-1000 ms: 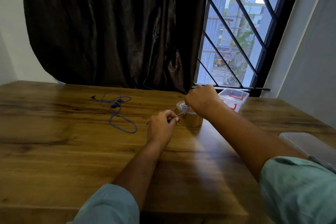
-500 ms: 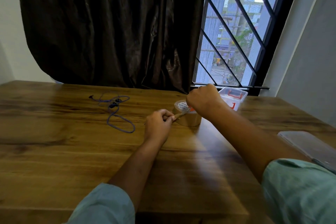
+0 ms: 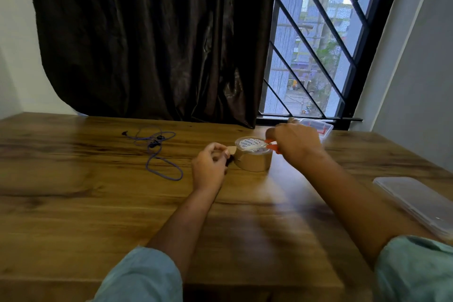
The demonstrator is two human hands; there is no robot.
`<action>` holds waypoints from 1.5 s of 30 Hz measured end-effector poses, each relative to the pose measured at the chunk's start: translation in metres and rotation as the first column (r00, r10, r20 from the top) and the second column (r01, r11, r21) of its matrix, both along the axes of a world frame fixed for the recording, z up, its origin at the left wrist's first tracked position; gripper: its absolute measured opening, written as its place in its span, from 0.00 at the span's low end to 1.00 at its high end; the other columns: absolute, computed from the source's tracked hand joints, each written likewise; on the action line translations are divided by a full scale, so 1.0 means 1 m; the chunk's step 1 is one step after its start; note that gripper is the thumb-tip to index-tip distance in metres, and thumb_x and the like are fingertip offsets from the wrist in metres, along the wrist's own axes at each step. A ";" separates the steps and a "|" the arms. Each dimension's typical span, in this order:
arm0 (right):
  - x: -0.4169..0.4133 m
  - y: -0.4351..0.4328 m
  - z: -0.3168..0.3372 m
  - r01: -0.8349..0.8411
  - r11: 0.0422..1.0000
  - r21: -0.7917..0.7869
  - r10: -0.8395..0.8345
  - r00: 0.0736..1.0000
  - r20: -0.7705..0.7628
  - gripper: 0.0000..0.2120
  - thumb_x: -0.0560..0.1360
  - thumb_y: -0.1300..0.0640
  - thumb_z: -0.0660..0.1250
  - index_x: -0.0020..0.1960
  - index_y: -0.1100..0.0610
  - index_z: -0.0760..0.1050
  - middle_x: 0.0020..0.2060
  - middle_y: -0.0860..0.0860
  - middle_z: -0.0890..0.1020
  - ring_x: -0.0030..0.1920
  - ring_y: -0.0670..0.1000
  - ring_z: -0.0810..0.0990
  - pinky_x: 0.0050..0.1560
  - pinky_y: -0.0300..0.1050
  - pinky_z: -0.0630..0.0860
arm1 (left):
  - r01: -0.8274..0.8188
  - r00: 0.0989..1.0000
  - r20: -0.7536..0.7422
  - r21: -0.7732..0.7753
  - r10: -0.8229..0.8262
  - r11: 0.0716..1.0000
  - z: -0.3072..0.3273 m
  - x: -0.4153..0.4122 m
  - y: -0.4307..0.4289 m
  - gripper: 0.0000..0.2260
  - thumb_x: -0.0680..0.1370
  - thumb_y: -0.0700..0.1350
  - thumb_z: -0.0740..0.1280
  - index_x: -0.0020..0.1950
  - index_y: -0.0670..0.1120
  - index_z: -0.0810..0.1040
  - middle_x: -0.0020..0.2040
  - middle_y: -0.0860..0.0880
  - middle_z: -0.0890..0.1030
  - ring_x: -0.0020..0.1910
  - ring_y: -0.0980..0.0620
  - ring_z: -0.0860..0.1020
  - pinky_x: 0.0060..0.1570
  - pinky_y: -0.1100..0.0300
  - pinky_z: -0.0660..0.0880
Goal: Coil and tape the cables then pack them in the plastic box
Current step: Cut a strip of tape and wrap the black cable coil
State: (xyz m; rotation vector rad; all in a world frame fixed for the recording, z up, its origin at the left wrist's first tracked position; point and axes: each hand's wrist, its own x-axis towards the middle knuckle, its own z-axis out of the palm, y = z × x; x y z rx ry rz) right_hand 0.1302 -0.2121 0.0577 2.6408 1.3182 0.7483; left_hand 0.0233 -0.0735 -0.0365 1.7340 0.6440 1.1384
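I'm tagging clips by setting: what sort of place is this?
Probably an upper-floor room in a home or small office: a wooden table stands by a barred window with a dark curtain, and buildings show outside.

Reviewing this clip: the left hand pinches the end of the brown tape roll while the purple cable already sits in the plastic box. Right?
Not quite. The head view shows the purple cable lying loose on the table, left of the tape roll, not in the plastic box. The left hand does pinch the tape end.
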 end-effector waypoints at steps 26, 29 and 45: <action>0.013 0.033 -0.036 0.060 0.762 0.645 0.307 0.843 -0.441 0.10 0.75 0.68 0.62 0.49 0.58 0.79 0.50 0.57 0.80 0.48 0.55 0.79 0.47 0.43 0.75 | -0.182 0.967 -0.143 0.188 0.210 0.965 0.001 -0.025 0.042 0.11 0.75 0.44 0.69 0.57 0.51 0.76 0.50 0.51 0.82 0.50 0.50 0.80 0.47 0.56 0.77; -0.014 0.066 -0.041 -0.131 0.772 0.622 0.470 0.777 -0.418 0.09 0.77 0.65 0.62 0.50 0.57 0.79 0.44 0.48 0.77 0.43 0.45 0.74 0.36 0.23 0.64 | -0.161 0.921 -0.320 0.202 0.221 0.966 0.002 -0.018 0.046 0.19 0.75 0.52 0.68 0.64 0.52 0.70 0.54 0.49 0.82 0.53 0.47 0.79 0.49 0.53 0.77; -0.013 0.123 -0.084 -0.214 0.824 0.525 0.543 0.563 -0.623 0.14 0.71 0.69 0.58 0.48 0.51 0.68 0.37 0.50 0.82 0.41 0.50 0.80 0.44 0.49 0.80 | 0.026 0.852 -0.523 0.049 0.003 0.998 0.015 0.007 0.081 0.29 0.71 0.48 0.67 0.70 0.53 0.62 0.57 0.42 0.78 0.53 0.41 0.78 0.52 0.45 0.77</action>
